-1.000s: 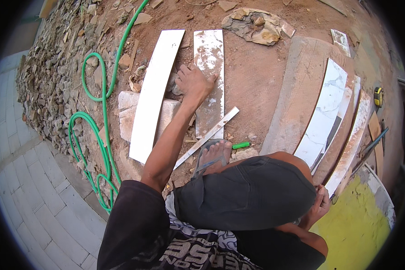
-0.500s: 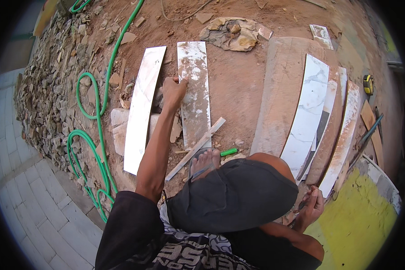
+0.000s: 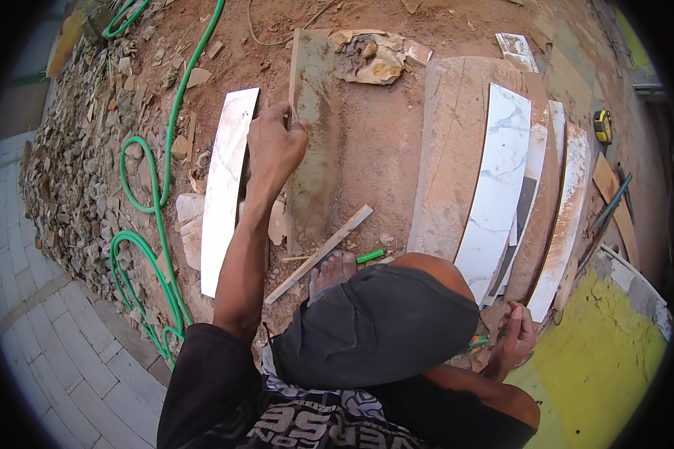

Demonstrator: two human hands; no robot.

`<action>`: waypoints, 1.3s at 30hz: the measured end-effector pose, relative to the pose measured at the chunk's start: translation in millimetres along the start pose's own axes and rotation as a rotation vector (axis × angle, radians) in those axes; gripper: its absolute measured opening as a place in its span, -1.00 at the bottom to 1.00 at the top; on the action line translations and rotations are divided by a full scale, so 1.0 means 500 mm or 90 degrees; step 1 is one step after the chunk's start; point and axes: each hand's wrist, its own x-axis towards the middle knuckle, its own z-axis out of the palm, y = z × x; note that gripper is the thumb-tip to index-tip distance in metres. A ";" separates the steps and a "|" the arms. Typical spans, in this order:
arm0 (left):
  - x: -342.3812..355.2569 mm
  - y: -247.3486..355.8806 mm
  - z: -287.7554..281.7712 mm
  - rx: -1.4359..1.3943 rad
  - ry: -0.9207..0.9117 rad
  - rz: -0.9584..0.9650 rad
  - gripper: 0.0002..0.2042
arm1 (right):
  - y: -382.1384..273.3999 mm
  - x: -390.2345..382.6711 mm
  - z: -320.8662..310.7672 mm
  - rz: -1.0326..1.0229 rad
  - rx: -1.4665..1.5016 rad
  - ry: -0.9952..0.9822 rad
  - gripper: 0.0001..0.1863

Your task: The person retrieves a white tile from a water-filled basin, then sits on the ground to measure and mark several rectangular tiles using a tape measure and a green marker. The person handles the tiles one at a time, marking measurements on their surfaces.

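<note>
My left hand grips the near-middle of a dirty tile strip, which is tipped up along its long edge. A clean white tile strip lies to its left. Below are a narrow straight bar and a small green object. My right hand has curled fingers beside the lower end of a rust-stained white strip; whether it holds anything is hard to make out. A green-handled object lies by it, mostly hidden by my knee.
Marbled and other strips lie on a large slab. Green hose runs over rubble at left, beside paving. A tape measure, long tools and a yellow board are at right.
My left hand has turned the middle strip from lying flat to tipped up on its edge, showing a different, greyer face. My right hand stays low at the right. The view has shifted slightly.
</note>
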 end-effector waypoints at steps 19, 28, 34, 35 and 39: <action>-0.018 -0.057 0.148 0.047 -0.089 0.011 -0.80 | -0.013 0.016 0.019 -0.008 0.041 -0.024 -0.73; -0.120 0.022 0.059 0.081 0.093 0.254 -0.65 | -0.034 0.053 -0.009 -0.054 0.052 -0.006 -0.77; -0.135 0.071 0.012 0.181 0.158 0.560 -0.37 | -0.099 0.127 0.006 -0.161 0.075 -0.070 -0.71; -0.130 0.077 0.005 0.176 0.165 0.608 -0.36 | -0.119 0.138 0.015 -0.180 0.090 -0.093 -0.68; -0.102 0.121 -0.008 0.155 0.193 0.780 -0.39 | -0.169 0.180 0.038 -0.162 0.258 -0.275 -0.45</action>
